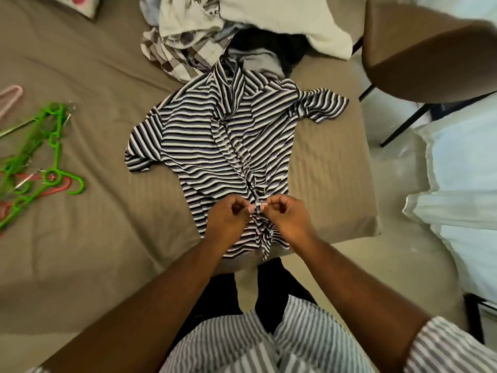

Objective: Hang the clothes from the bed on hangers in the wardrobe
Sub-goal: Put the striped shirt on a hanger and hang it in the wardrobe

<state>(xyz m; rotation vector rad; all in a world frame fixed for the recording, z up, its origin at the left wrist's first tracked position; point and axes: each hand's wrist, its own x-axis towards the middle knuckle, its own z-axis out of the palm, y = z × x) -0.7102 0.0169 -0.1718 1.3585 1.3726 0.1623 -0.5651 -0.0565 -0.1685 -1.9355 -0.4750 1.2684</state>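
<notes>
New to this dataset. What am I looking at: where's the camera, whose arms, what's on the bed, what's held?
No robot here: a person works with bare hands. The single picture comes from a wide-angle camera on the person's head, looking down, so the arms enter from below. On the bed lies a striped shirt, spread out. Beyond it sits a pile of clothes; to the left lie green hangers. The left hand and the right hand each pinch the shirt's front edge near its lower end. Whether a button is in that grip is too small to tell.
</notes>
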